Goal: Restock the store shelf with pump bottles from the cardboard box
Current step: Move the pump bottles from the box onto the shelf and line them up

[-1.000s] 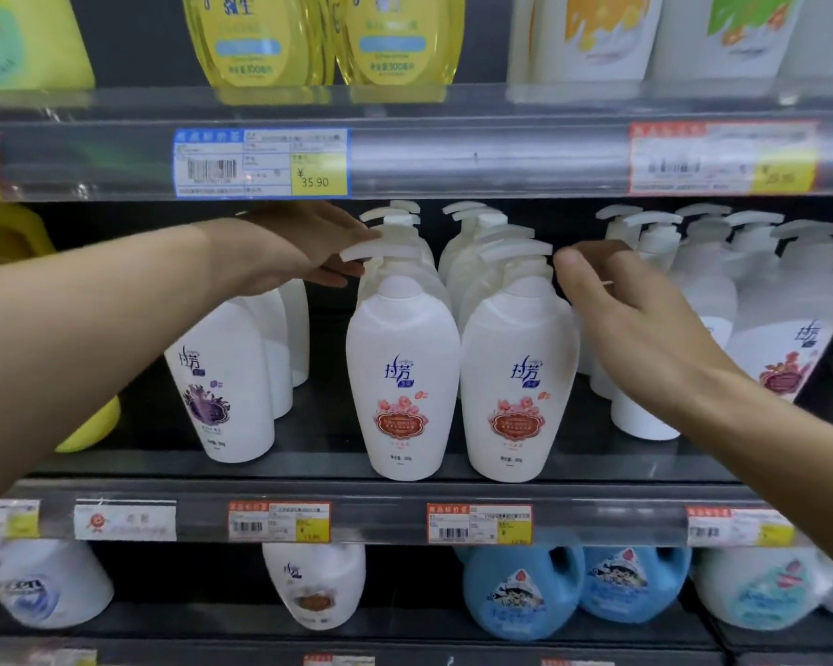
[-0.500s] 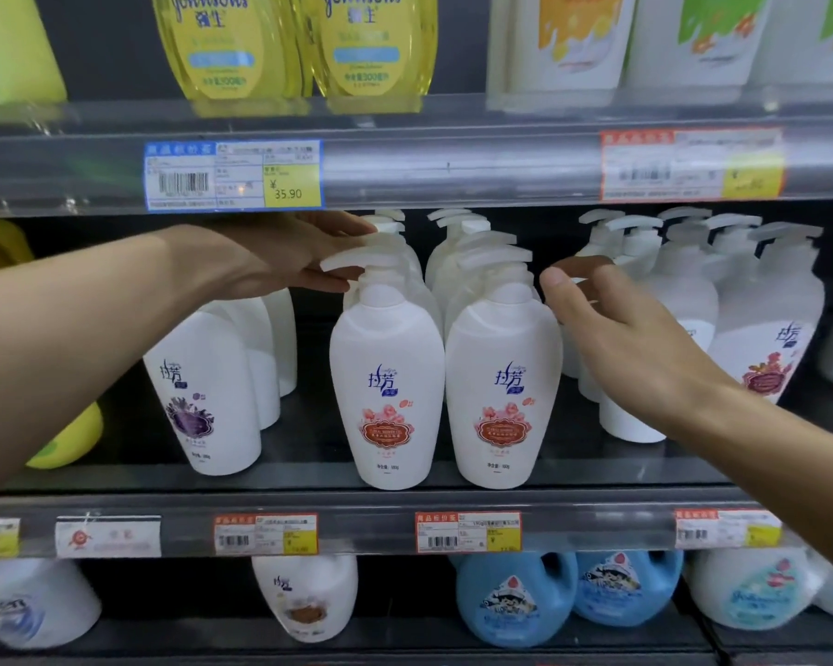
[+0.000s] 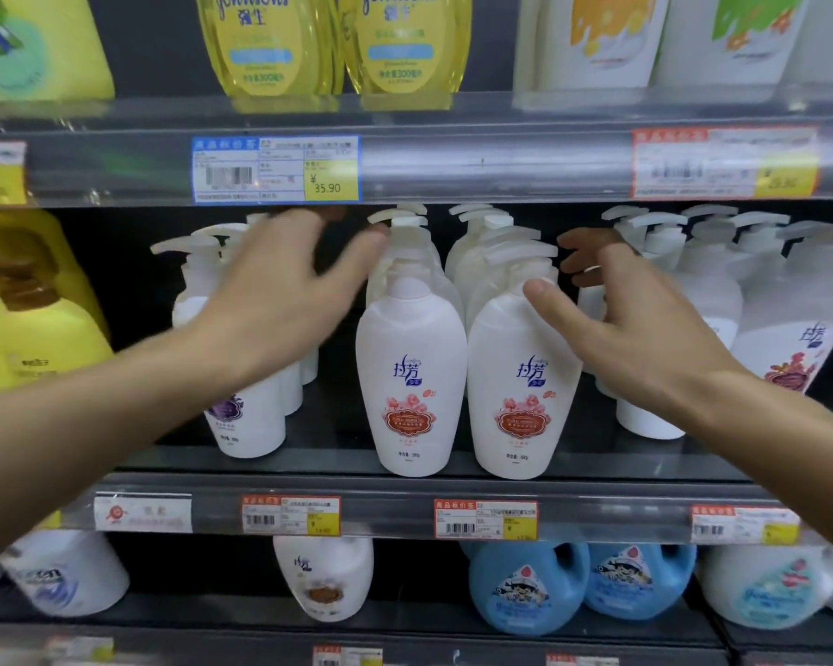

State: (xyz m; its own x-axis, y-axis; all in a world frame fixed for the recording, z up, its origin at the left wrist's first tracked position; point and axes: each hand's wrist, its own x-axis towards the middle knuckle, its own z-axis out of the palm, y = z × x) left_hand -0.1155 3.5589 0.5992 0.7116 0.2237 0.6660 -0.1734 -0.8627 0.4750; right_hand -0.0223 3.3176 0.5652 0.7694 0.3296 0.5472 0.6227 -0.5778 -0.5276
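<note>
Open gap (image 3: 330, 377) left of the pink-label bottles (image 3: 412, 377); purple-label bottles (image 3: 241, 415) bound it — shelf edge (image 3: 477, 161) close overhead.

The single head-worn camera is facing the shelf (image 3: 405, 509) straight on from close range, looking slightly downward, both forearms reaching in from the lower corners.

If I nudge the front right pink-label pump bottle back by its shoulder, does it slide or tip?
The front right pink-label pump bottle is tall on a narrower base, so a high push probably tips it backward into the row behind. Its smooth plastic likely slides on the shelf if pushed low. It looks unopened, so probably heavy.
</note>
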